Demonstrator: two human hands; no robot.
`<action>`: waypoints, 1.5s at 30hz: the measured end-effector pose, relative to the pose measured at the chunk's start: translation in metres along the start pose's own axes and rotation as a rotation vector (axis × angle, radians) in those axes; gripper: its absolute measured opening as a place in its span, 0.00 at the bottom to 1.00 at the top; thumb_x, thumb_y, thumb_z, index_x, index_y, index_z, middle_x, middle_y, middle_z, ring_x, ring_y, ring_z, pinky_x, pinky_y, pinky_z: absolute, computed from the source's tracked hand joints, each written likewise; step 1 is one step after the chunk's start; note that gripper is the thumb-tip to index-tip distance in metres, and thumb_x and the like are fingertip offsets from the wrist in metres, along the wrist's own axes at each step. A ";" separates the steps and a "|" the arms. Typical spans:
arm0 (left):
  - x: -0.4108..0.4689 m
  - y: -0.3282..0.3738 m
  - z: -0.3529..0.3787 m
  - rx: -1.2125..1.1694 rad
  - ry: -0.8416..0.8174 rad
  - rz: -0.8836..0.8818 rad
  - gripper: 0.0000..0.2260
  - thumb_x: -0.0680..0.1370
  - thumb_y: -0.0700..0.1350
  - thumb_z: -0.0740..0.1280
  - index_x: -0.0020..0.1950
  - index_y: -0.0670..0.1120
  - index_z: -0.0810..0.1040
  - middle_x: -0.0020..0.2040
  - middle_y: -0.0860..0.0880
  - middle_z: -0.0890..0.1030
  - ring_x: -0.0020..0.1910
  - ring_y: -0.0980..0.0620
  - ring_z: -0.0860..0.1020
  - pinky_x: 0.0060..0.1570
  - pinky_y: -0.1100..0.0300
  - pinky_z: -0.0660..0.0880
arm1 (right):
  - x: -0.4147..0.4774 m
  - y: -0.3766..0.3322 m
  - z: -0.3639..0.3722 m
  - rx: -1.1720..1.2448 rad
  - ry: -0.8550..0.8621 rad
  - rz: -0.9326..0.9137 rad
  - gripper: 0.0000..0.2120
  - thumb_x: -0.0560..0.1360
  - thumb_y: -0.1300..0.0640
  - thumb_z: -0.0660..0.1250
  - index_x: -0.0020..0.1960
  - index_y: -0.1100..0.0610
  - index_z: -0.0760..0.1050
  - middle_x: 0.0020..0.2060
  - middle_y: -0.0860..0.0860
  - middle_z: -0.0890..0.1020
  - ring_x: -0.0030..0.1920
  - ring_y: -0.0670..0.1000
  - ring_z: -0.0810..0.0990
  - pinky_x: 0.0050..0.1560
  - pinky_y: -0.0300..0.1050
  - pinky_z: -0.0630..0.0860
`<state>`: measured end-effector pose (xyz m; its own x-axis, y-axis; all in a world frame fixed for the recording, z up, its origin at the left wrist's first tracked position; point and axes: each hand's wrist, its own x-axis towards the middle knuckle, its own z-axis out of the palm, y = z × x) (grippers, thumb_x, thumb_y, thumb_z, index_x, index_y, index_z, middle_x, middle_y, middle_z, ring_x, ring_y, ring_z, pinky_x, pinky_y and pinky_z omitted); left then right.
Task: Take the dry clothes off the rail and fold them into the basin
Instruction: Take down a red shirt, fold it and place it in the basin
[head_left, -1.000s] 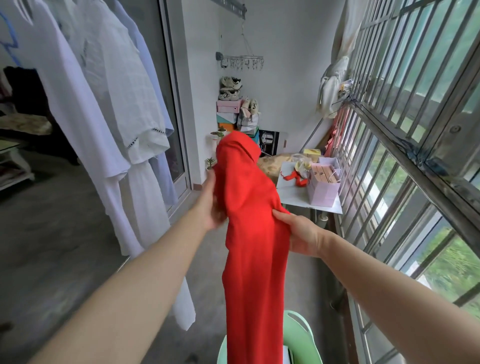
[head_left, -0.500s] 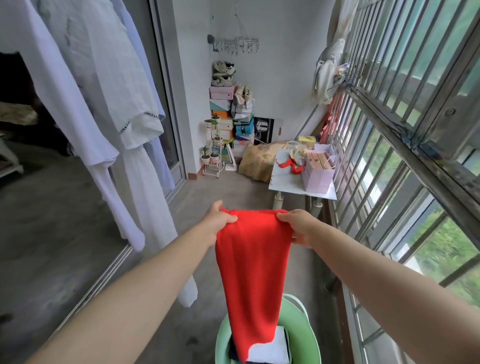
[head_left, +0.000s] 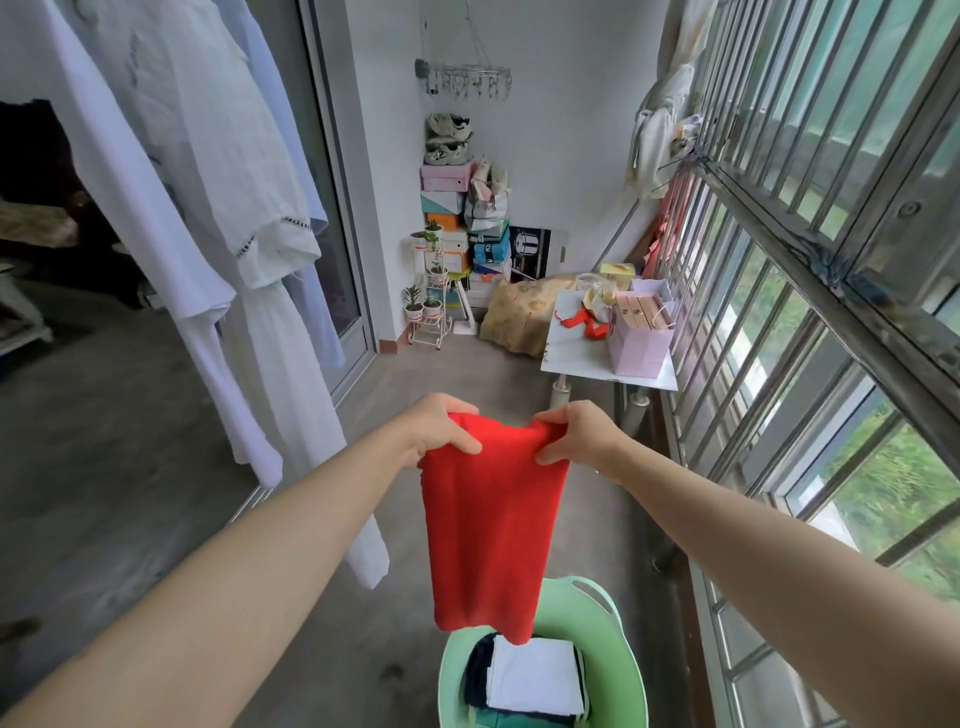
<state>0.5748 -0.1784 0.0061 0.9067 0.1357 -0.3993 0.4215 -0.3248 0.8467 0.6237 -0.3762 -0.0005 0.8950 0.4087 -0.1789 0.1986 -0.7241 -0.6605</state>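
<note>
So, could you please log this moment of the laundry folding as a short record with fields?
left hand: pinches the top left corner of the red garment
right hand: pinches its top right corner
red garment: hangs flat from both hands, lower end over the basin; contact with the stack unclear
basin: green, on the floor, holds folded clothes, white on top
rail side: white garments hanging on the left

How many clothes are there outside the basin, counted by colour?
red cloth, held: 1
white garments, hanging: 2
pale blue garment, hanging: 1
Total: 4
</note>
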 end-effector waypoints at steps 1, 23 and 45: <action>0.000 -0.002 0.000 0.030 -0.005 0.021 0.28 0.66 0.29 0.73 0.65 0.41 0.75 0.56 0.39 0.80 0.50 0.44 0.79 0.48 0.52 0.78 | -0.001 -0.001 0.000 -0.175 0.011 -0.034 0.22 0.64 0.63 0.75 0.58 0.58 0.81 0.49 0.56 0.84 0.47 0.52 0.80 0.54 0.46 0.77; 0.003 -0.006 0.000 -0.448 0.018 0.204 0.07 0.74 0.35 0.68 0.51 0.40 0.80 0.45 0.43 0.83 0.43 0.47 0.81 0.49 0.54 0.78 | -0.006 0.011 -0.015 0.899 -0.012 -0.023 0.10 0.80 0.53 0.61 0.54 0.57 0.77 0.46 0.52 0.83 0.46 0.48 0.81 0.52 0.41 0.77; 0.008 0.019 0.007 -0.636 0.058 -0.033 0.05 0.79 0.40 0.64 0.53 0.41 0.77 0.38 0.46 0.82 0.36 0.50 0.79 0.47 0.53 0.75 | -0.013 0.041 0.011 0.881 -0.188 0.281 0.19 0.79 0.51 0.61 0.67 0.58 0.70 0.61 0.54 0.79 0.61 0.53 0.77 0.68 0.51 0.69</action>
<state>0.5903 -0.1900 0.0164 0.8848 0.1926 -0.4243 0.3594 0.2972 0.8846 0.6159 -0.4050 -0.0335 0.7701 0.4216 -0.4788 -0.4565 -0.1601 -0.8752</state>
